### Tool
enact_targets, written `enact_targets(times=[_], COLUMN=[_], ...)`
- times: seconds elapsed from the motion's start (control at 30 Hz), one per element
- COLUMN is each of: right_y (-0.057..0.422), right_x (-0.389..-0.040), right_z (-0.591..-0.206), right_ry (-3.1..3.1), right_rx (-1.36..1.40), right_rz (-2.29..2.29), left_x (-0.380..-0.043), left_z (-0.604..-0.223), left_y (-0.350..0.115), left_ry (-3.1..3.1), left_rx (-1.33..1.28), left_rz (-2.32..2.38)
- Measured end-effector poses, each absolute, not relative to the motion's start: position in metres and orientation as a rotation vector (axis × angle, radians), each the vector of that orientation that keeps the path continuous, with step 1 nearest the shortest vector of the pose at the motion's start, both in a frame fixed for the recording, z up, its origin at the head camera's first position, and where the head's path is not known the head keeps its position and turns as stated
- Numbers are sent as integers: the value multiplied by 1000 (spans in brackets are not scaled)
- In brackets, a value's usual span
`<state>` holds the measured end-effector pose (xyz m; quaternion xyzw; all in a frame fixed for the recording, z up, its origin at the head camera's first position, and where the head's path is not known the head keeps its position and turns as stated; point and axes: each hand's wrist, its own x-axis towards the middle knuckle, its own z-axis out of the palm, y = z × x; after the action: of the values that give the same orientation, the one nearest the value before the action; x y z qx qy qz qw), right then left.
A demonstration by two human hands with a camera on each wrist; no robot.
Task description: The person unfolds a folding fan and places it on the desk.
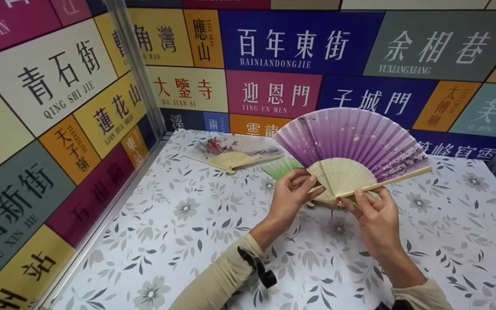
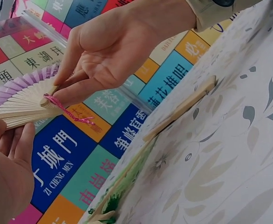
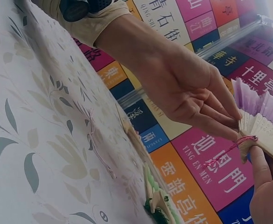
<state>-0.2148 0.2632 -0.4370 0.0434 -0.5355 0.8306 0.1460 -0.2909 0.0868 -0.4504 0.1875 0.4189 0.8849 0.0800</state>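
Purple folding fan (image 1: 351,137) was found held up over the floral tablecloth (image 1: 136,254), spread wide and clear of the surface in both wrist views. Left hand (image 1: 289,196) pinched it between thumb and fingers at the left edge of the pale ribs (image 1: 353,170). Right hand (image 1: 379,215) gripped the lower part of the right guard stick (image 1: 407,177), near the pivot. Neither grip was loose; how firmly each pressed could not be told. In the inspector's judgement, holding opposite edges low on the ribs kept the leaf spread and spared the thin coloured part from handling.

Orientation: the pivot sat lowest, on the person's side, with a pink cord (image 1: 332,213) hanging from it. The middle ribs pointed up and away from the person, leaning slightly right. The long axis, taken across the spread, ran left to right; the right guard stick rose gently rightward, and the left edge slanted steeply up and left.

Green fan (image 1: 282,167) lay on the cloth, partly hidden behind the held one in the head view. Red-flowered fan (image 1: 239,150) lay spread farther left, probably set aside to leave working room.
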Motion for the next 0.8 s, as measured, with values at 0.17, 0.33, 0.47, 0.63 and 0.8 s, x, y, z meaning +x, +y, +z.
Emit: enact_targets(times=[0.17,0.33,0.47,0.63,0.8], right_y=[266,266,266,266,266], right_x=[-216,-216,-216,-216,-216], right_z=[-438,-439,-438,-439,-439], right_ry=[-1524,-1494,-1469,-1443,-1411], right_rx=[113,113,101,100,101], right_rz=[2415,2439,2457,2470,2484], left_x=[-291,-291,-290,-289,-286], left_z=[-453,-454,-453,-453,-455], left_y=[88,89,90,91,91], left_ry=[1278,1277,1280,1285,1301], left_rx=[571,564,532,496,474], left_rz=[2668,2687,2696,2697,2678])
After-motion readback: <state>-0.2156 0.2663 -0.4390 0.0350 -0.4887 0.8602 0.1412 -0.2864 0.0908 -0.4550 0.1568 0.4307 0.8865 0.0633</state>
